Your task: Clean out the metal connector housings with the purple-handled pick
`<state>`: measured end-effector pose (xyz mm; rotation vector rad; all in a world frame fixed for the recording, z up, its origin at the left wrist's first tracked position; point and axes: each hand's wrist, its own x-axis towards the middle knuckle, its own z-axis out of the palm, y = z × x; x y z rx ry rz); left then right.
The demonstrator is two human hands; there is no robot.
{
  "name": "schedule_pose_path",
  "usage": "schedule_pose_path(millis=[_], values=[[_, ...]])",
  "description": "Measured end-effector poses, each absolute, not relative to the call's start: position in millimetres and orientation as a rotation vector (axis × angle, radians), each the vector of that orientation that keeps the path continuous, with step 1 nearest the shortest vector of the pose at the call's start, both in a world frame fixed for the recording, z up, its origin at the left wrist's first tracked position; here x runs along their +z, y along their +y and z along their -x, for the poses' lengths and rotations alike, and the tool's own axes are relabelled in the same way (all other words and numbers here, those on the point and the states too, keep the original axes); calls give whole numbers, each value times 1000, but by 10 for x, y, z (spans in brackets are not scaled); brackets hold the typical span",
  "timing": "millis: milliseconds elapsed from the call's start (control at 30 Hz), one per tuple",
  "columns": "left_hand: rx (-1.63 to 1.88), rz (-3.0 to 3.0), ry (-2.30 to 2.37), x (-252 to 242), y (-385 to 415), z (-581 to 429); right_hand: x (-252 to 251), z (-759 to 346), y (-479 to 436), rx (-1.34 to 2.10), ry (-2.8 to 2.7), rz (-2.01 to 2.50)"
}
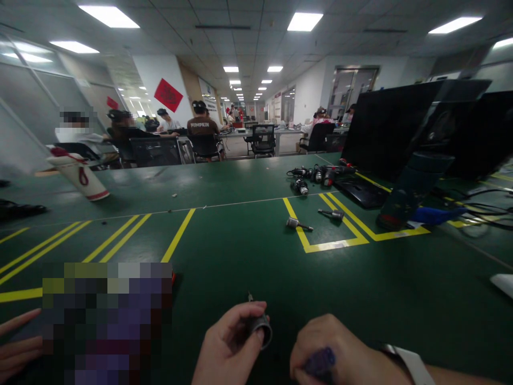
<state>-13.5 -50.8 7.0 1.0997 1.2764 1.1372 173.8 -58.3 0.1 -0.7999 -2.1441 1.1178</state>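
Near the bottom middle, my left hand (pixel 230 342) is closed on a grey metal cup-shaped part (pixel 264 332), its round open end facing me and a thin shaft poking out at the far side. To the right of it, just apart, my right hand (pixel 328 342) is curled into a grip around a dark blue object with a rounded end (pixel 320 361). The rest of that object is hidden by the fingers and the frame's lower edge, so its kind is unclear. Both hands are above the green tabletop (pixel 240 246).
Two metal parts with shafts (pixel 298 224) (pixel 332 214) lie by yellow tape marks. Tools (pixel 320 175), a dark bottle (pixel 417 187) and monitors (pixel 393 128) stand farther right. A paper cup (pixel 80 176) is at left. Another person's hand (pixel 20 339) is beside a blurred-out object (pixel 116 321).
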Motion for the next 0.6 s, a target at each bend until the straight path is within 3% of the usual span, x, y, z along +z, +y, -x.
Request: schedule_pose_path(millis=[333, 600], values=[[1119, -1110, 1265, 68, -495, 146, 128, -1741, -629, 1106, -1798, 982], [1048, -1056, 1139, 79, -508, 162, 229, -1780, -559, 1413, -1445, 932]])
